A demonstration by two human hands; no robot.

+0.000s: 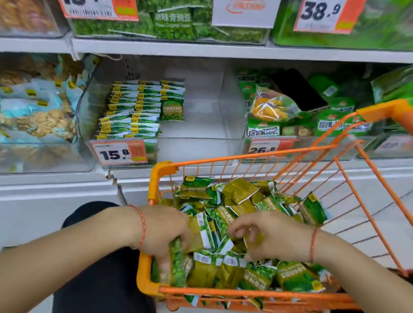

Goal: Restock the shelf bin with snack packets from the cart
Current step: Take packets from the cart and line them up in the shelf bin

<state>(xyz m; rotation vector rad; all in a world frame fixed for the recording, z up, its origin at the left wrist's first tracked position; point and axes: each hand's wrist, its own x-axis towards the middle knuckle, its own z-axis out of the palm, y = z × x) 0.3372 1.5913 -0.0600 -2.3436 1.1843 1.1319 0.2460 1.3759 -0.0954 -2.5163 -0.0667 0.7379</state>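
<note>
Both forearms reached forward from the bottom of the view into the orange cart [145, 268], which sat between the person's knees. Left hand [164, 230]: fingers curled round a bunch of green snack packets [177, 262] at the cart's near-left corner, gripping them as a stack. Right hand [268, 236]: fingers bent down into the loose pile of packets [297, 277], tips pinching at one or two; whether any was actually lifted free could not be told. Judgement: the step in hand was gathering a handful. It would go best if the right hand fed packets into the left one at a time, all faces the same way, edges squared, so that the bunch could go into the bin as a block rather than loose. Packets in the cart lay at mixed angles, some face up, some barcode up, long axes pointing every way; those in the left hand stood roughly on end. Farther off, the clear shelf bin [206, 118] held rows of the same packets [134, 109] filed on edge at its left side, sealed ends upward; its right half looked unfilled. A 15.8 price tag [116, 153] hung on the bin front.
</note>
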